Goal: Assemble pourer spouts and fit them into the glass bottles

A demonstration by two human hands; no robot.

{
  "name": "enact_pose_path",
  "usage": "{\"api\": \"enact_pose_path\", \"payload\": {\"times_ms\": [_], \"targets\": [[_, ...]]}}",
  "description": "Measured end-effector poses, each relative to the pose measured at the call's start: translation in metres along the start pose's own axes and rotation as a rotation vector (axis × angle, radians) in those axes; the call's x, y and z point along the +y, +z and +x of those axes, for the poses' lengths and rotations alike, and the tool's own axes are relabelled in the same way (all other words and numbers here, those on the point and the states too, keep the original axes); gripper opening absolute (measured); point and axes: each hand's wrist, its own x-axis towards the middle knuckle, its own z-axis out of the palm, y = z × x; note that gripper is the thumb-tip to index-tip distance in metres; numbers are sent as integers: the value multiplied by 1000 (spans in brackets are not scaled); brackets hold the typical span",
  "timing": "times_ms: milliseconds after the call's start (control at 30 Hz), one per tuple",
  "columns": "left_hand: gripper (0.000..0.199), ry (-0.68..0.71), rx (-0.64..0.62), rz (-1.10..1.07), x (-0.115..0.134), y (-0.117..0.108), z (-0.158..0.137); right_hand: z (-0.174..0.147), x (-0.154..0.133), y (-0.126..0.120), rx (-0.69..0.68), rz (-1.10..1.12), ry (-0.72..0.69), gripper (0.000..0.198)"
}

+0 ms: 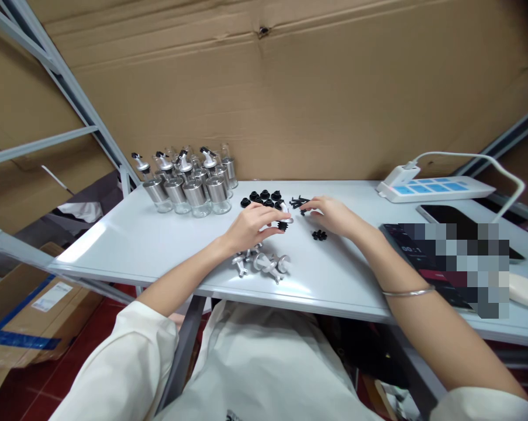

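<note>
My left hand [258, 223] is closed on a silver pourer spout [285, 214] with a black ribbed stopper at its lower end. My right hand [329, 214] has its thumb and fingers drawn in on a small black part [303, 211], just beside a pile of thin black pieces [297, 202]. Several black ribbed stoppers [264, 195] lie behind my left hand. Loose silver spouts [270, 264] rest on the table near its front edge. A little cluster of black caps [319, 235] sits under my right wrist.
Glass and steel bottles [195, 193] stand at the back left, some with spouts fitted. A white power strip [439, 189] with a plugged-in charger and cable lies at the right. Phones [461, 219] lie by my right forearm. A cardboard wall [290, 105] closes off the back of the table [127, 242].
</note>
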Motion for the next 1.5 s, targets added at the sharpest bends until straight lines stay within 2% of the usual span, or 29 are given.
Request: {"api": "enact_pose_path", "payload": {"times_ms": [167,400,533,667,833,1000,1200,1333,1500], "targets": [[25,-29,-67,31,-1,1,-1,1,2,8,-48,-29,-3,36],[25,23,-60,51,-1,3,-1,1,-6,4,-104,40,70,29],[26,25,-72,51,-2,3,-1,1,-9,-3,-36,113,77,29],[26,-4,-127,61,-2,3,-1,0,-5,-1,21,41,45,32],[26,4,-145,73,-3,4,-2,1,2,7,-60,-32,52,34],[25,34,-121,69,-1,2,-1,0,4,6,-128,-97,142,31],[25,2,-165,73,-1,2,-1,-4,2,-3,-134,-197,326,26],[24,37,-134,77,-2,4,-2,-5,-2,-6,-112,-270,462,21],[23,80,-102,85,-1,3,-2,-6,0,-3,-89,-251,504,16]]}}
